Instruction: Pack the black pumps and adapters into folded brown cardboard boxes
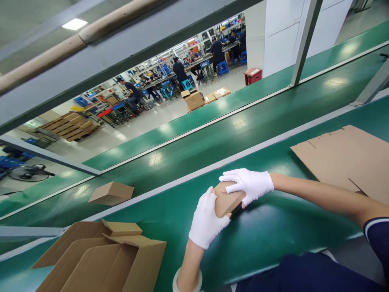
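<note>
A small closed brown cardboard box is held between both my hands over the green work surface. White-gloved, my left hand grips its near left side, with the thumb along the lower edge. My right hand, in a matching glove, lies across the top and far right side, its fingers bent over the cardboard. Parts of the box are covered by the gloves, and its underside is hidden.
Open folded cartons sit nested at the lower left. Flat cardboard sheets lie to the right. Another small box rests on the green conveyor belt beyond a metal rail. Slanting frame posts cross the view; people sit at benches behind.
</note>
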Action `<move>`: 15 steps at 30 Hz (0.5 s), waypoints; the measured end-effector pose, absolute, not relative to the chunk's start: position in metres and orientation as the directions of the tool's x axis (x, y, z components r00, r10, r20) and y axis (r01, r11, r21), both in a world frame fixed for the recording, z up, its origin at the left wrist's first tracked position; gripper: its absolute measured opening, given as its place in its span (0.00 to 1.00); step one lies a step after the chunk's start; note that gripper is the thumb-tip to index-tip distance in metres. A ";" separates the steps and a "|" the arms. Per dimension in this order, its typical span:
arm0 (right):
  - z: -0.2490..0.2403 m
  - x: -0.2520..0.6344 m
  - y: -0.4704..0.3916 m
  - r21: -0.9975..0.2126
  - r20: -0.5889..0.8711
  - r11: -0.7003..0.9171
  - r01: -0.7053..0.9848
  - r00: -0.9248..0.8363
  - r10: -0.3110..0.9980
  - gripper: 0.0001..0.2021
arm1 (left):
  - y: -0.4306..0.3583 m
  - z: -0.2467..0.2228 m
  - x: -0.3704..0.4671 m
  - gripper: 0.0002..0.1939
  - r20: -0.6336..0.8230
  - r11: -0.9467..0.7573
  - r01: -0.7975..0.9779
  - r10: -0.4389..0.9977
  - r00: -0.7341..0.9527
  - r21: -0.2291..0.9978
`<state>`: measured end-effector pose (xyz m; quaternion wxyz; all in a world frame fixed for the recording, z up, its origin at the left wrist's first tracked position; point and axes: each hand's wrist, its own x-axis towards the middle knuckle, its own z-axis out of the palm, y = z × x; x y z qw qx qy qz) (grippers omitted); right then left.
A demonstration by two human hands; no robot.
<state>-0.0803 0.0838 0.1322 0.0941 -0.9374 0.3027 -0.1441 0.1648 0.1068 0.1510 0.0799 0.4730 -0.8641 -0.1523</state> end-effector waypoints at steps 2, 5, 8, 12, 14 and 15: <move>0.131 -0.080 0.083 -0.243 0.221 -0.803 -0.544 0.775 -0.592 0.40 | 0.106 0.150 0.165 0.36 0.039 0.542 -0.784 -0.829 -0.558 0.304; 0.130 -0.078 0.081 -0.223 0.254 -0.810 -0.542 0.770 -0.585 0.35 | 0.101 0.148 0.168 0.32 0.090 0.590 -0.756 -0.801 -0.592 0.283; 0.131 -0.077 0.077 -0.178 0.322 -0.823 -0.539 0.759 -0.566 0.26 | 0.094 0.148 0.175 0.25 0.127 0.606 -0.715 -0.786 -0.605 0.348; 0.135 -0.075 0.078 -0.097 0.349 -0.857 -0.506 0.789 -0.506 0.21 | 0.093 0.149 0.183 0.24 0.086 0.596 -0.654 -0.766 -0.637 0.466; 0.137 -0.072 0.084 -0.070 0.334 -0.870 -0.487 0.811 -0.481 0.27 | 0.099 0.151 0.183 0.32 0.001 0.581 -0.690 -0.766 -0.643 0.432; 0.138 -0.071 0.087 -0.066 0.328 -0.873 -0.483 0.816 -0.476 0.31 | 0.103 0.153 0.182 0.38 -0.031 0.573 -0.713 -0.770 -0.637 0.404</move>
